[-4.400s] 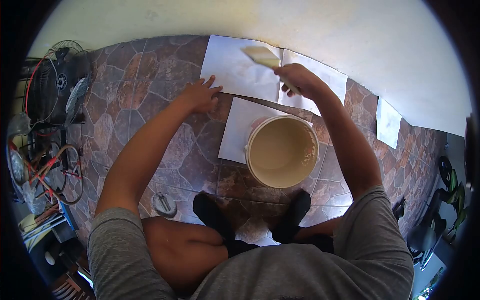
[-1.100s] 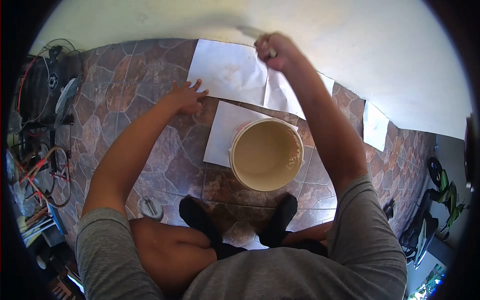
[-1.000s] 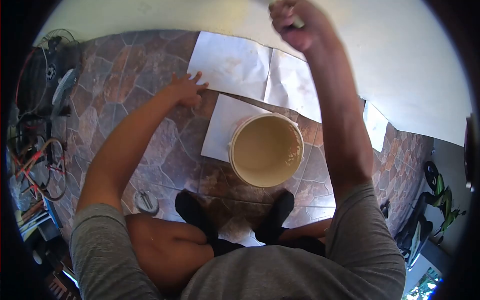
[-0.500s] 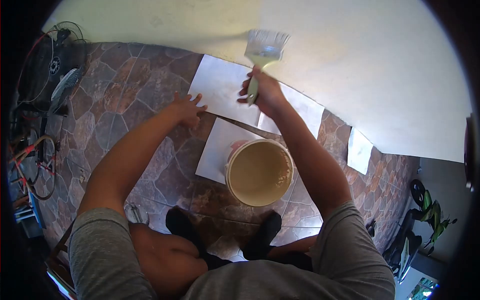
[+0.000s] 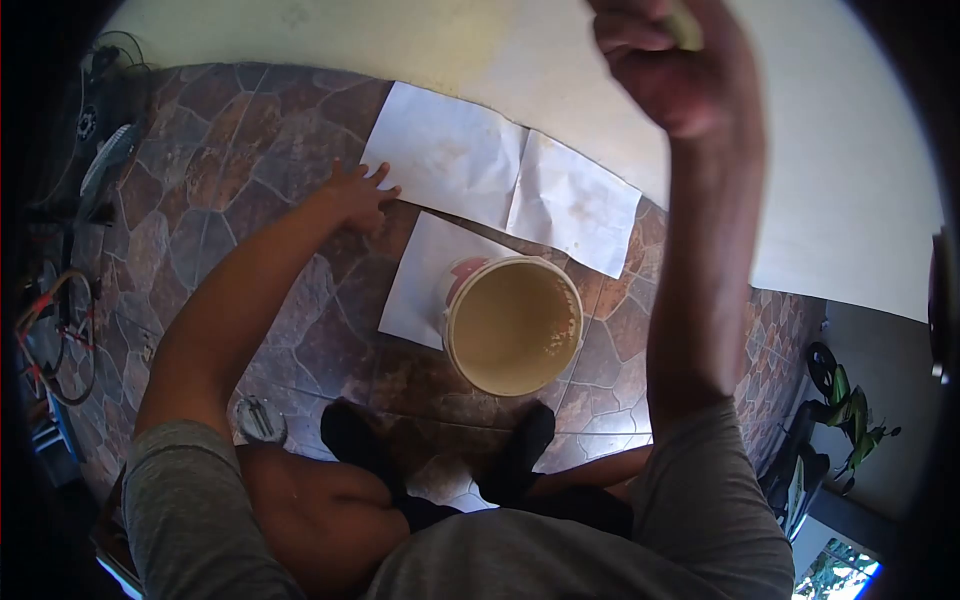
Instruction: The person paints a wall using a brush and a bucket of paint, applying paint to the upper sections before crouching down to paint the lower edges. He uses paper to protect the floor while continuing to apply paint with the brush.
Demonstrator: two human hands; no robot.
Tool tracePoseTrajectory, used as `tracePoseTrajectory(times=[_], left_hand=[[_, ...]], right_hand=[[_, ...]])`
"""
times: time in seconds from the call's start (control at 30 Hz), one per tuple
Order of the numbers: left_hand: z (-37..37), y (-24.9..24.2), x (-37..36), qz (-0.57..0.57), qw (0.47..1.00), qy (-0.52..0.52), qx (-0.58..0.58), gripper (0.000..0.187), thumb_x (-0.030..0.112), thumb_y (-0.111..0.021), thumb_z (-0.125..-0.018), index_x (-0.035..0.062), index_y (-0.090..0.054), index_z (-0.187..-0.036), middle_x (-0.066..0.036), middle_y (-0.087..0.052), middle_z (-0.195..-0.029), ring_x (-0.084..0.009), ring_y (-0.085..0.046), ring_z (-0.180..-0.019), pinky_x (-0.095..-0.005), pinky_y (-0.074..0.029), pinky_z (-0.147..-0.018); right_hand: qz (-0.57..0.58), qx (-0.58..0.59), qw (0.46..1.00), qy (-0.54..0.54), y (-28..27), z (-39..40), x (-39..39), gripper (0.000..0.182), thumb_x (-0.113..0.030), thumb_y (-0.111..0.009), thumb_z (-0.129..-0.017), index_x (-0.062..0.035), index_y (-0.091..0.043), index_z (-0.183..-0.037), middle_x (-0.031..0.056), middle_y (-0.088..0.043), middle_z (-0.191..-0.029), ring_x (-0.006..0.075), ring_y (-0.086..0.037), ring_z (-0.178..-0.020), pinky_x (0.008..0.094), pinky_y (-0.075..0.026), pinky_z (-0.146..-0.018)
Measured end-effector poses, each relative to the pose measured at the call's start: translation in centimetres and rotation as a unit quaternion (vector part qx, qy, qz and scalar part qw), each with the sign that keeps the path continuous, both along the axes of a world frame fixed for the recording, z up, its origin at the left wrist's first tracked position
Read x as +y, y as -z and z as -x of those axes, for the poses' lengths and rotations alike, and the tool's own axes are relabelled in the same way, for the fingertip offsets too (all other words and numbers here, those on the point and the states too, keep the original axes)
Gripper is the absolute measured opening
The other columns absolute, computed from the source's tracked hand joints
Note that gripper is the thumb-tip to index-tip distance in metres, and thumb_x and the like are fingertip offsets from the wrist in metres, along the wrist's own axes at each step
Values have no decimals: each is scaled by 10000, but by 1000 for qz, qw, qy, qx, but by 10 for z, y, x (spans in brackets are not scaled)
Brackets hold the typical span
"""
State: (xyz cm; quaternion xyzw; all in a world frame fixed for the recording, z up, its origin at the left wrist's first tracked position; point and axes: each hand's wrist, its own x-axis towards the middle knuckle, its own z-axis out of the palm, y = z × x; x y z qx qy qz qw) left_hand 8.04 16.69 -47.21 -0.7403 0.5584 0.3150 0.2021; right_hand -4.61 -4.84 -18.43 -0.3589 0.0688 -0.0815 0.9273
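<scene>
Your right hand (image 5: 665, 75) rises to the far edge of the view, in front of the pale wall (image 5: 560, 85), its fingers curled tightly around the pale yellow-green handle of a paintbrush (image 5: 684, 26); the rest of the brush is hidden by the hand or out of frame. Your left hand (image 5: 360, 195) reaches forward on the left, fingers fanned apart and gripping nothing, the fingertips at the left end of a long white paper sheet (image 5: 450, 150) that lies along the foot of the wall, creased across its middle and marked with faint brownish stains. Nearer to you, a round cream plastic bucket (image 5: 566, 318) stands upright with its mouth uncovered, a spattered patch on the right of its inner wall and a reddish mark on its outside. A second white paper sheet (image 5: 410, 295) shows to the left of the bucket and runs behind it. All rest on a brown-and-grey stone-patterned floor (image 5: 220, 210). Your two black-covered feet (image 5: 357, 440) are planted on the near side, with a small rounded greyish object (image 5: 260, 420) beside your left knee.
</scene>
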Motion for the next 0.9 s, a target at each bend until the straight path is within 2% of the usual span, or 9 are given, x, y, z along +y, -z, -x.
tracePoseTrajectory(times=[0.1, 0.13, 0.2, 0.37, 0.5, 0.6, 0.7, 0.83, 0.9], left_hand=[[0, 1, -3, -13, 1000, 5, -3, 689, 418, -503, -932, 291, -279, -1572, -94, -76, -1675, -369, -202, -1504, -719, -131, -1151], [-3, 5, -3, -9, 1000, 2, -15, 689, 418, -503, -932, 291, -279, -1572, -94, -76, -1675, -369, -202, -1504, -719, -131, -1151], [-4, 17, -1, -1, 1000, 4, -3, 759, 473, -558, -894, 294, -269, -1573, -87, -74, -1677, -363, -208, -1500, -736, -142, -1137], [-2, 5, 0, -2, 1000, 8, -10, 761, 466, -559, -892, 300, -265, -1574, -85, -76, -1677, -365, -212, -1501, -727, -149, -1141], [1, 3, -1, -7, 1000, 4, -9, 785, 471, -570, -878, 306, -254, -1577, -83, -70, -1678, -367, -200, -1505, -720, -169, -1139], [0, 18, 4, 13, 1000, 8, -7, 805, 483, -578, -868, 308, -246, -1579, -80, -57, -1680, -370, -183, -1511, -708, -187, -1141], [1, 3, 2, 5, 1000, 10, 9, 797, 393, -590, -880, 282, -234, -1584, -115, -52, -1675, -401, -186, -1503, -675, -239, -1146], [3, 5, 8, 4, 1000, -3, 19, 789, 366, -581, -881, 273, -235, -1584, -117, -48, -1675, -404, -181, -1504, -679, -227, -1148], [1, 1, 4, 13, 1000, -2, 13, 770, 335, -558, -886, 275, -237, -1583, -113, -44, -1676, -401, -181, -1504, -684, -221, -1148]], right_hand=[[242, -21, 947, 209, -6, 1, 42, 252, -220, -413, -1067, -55, -525, -914, -32, -485, -592, 60, -392, -377, 197, -345, -328], [223, 5, 959, 174, 13, 10, 40, 199, -217, -496, -1020, -32, -542, -964, 54, -532, -744, 122, -537, -651, 252, -406, -499], [204, 73, 951, 222, 67, -4, 42, 409, -425, -484, -1031, -23, -538, -981, 98, -564, -675, 209, -530, -467, 343, -429, -436], [90, 299, 937, 157, 168, -13, 44, 380, -478, -446, -1044, -109, -460, -953, 61, -508, -704, 193, -473, -523, 328, -357, -470], [-233, 421, 866, 136, 219, -24, 28, 265, -273, -392, -1043, -104, -463, -851, 42, -450, -641, 161, -405, -477, 272, -337, -413], [-141, 350, 912, 160, 214, -36, 17, 207, -116, -399, -962, -92, -459, -765, 43, -430, -600, 155, -385, -447, 257, -324, -382], [-111, 201, 962, 149, 119, -41, 0, 104, 51, -423, -695, -41, -403, -650, 40, -391, -574, 142, -359, -427, 259, -312, -387], [-46, -50, 996, -58, 10, 11, 10, 85, -32, -432, -925, -43, -471, -850, 27, -434, -713, 102, -392, -505, 218, -320, -420], [66, -1, 994, 89, 13, 15, 49, 103, -77, -416, -972, -55, -482, -896, 26, -442, -706, 103, -389, -498, 228, -322, -422]])
